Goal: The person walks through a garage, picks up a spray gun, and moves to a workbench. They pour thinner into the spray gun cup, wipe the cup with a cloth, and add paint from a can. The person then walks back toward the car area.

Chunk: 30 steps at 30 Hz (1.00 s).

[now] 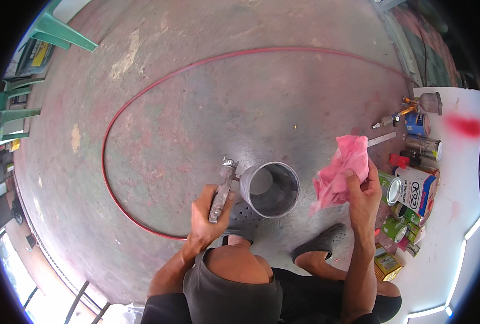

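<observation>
My left hand (203,213) is closed around the stained metal body of a paint spray gun (225,186). Attached to the gun's right side is a round grey cup (246,189), its open mouth facing up and its inner wall streaked grey. Over to the right, my right hand (365,197) grips a crumpled pink rag (341,170), with the thumb pressed on top of the cloth. The rag hangs apart from the cup, with a gap between them.
A red hose (105,154) curves across the stained concrete floor. Paint cans (395,190), a white rectangular tin (411,186) and another spray gun (400,114) line the white wall at right. Green plastic chairs (56,31) stand at far left. My grey clog (330,242) is below the rag.
</observation>
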{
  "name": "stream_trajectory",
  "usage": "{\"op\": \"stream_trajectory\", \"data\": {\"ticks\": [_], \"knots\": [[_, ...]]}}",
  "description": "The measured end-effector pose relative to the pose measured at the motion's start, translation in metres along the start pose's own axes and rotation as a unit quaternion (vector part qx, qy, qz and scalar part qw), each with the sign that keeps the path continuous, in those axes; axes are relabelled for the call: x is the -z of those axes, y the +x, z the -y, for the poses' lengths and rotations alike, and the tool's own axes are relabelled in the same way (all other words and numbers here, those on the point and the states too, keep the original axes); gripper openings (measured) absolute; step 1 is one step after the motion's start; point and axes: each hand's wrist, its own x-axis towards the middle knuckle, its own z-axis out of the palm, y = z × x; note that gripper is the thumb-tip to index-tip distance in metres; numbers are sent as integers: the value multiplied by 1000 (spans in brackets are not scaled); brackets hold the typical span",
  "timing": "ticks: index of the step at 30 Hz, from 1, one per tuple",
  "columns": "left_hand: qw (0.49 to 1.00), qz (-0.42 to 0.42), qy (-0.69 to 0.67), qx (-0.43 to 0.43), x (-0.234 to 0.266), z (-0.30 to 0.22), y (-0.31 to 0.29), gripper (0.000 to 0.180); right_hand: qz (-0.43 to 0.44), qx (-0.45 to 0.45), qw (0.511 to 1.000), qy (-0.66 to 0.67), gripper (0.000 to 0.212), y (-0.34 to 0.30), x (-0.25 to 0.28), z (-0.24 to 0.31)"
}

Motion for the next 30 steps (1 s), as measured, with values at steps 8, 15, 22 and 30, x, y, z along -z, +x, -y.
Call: {"op": "stream_trajectory", "data": {"ticks": [8,15,22,30], "knots": [[998,34,19,40,-5,2,-6,30,28,185,975,-123,51,-17,-2,67],[996,39,49,-62,-9,-4,9,46,251,397,807,-357,51,-27,-36,96],[986,76,109,-102,5,4,18,42,387,431,676,-455,65,-16,-32,90],[952,184,168,-180,15,7,15,64,507,432,431,-609,34,-22,-45,46]]}}
